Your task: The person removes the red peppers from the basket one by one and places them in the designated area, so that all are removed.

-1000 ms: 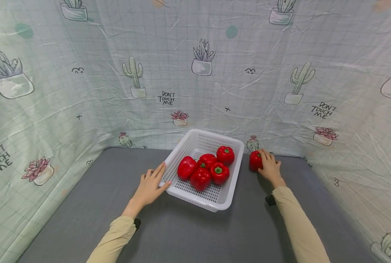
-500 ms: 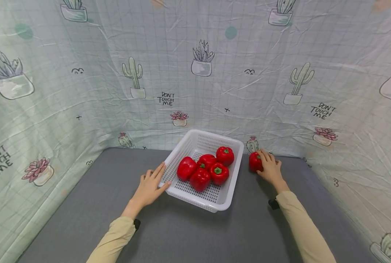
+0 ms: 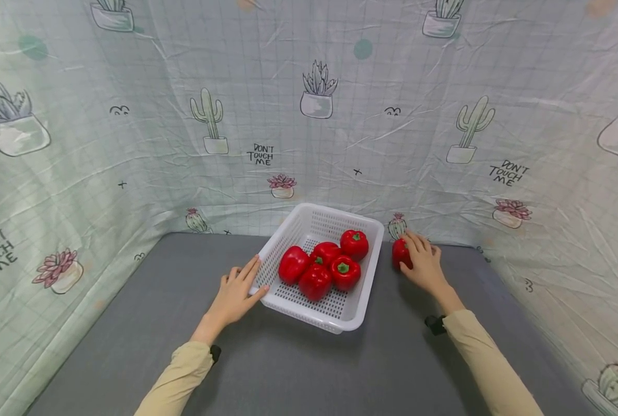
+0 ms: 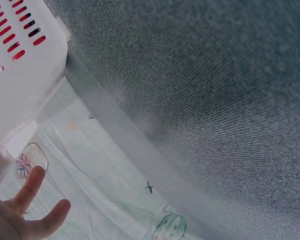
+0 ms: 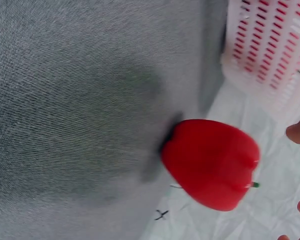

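Observation:
In the head view, a white perforated basket (image 3: pixel 361 300) holds several red bell peppers (image 3: pixel 315 283), some with green stems showing. My left hand (image 3: pixel 233 296) rests on the basket's left rim near its front corner, fingers extended. Two of its fingers stick out free of the basket (image 4: pixel 25 90) in the left wrist view. Right of the basket, a lone red bell pepper (image 3: pixel 399 254) stands on the table, partly hidden by my right hand (image 3: pixel 426 266). The right wrist view shows this pepper (image 5: pixel 210 162) upright, with spread fingertips above it and apart from it.
The grey table (image 3: pixel 298 375) meets a fabric backdrop (image 3: pixel 340 144) printed with cacti behind it. This cloth also hangs along both sides. The lone pepper stands close to the back cloth, a short gap from the basket's right side.
My right forearm has swung to the right, and its hand has shifted slightly left over the lone pepper. The left hand, the basket and the peppers look still.

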The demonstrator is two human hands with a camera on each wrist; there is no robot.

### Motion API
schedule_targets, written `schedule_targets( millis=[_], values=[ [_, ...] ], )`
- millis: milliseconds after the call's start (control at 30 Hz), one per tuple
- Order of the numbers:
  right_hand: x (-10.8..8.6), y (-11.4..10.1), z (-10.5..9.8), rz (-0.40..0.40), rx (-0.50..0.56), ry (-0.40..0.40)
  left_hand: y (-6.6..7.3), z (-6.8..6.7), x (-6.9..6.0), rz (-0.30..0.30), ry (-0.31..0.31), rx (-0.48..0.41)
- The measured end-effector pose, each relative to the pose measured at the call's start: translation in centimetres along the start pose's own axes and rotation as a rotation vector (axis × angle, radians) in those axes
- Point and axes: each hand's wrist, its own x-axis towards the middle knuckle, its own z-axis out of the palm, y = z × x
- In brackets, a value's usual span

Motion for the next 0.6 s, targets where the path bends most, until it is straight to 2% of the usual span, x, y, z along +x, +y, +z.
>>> schedule_targets(
  millis=[333,600],
  values=[
    [1.6,-2.9,-1.0,-0.015,0.066,0.104,-0.2,0.0,0.0,-0.011,-0.010,0.004],
    [3.1,-4.9,-0.2,-0.018,0.084,0.064,-0.1,0.1,0.1,0.000,-0.010,0.002]
  ],
)
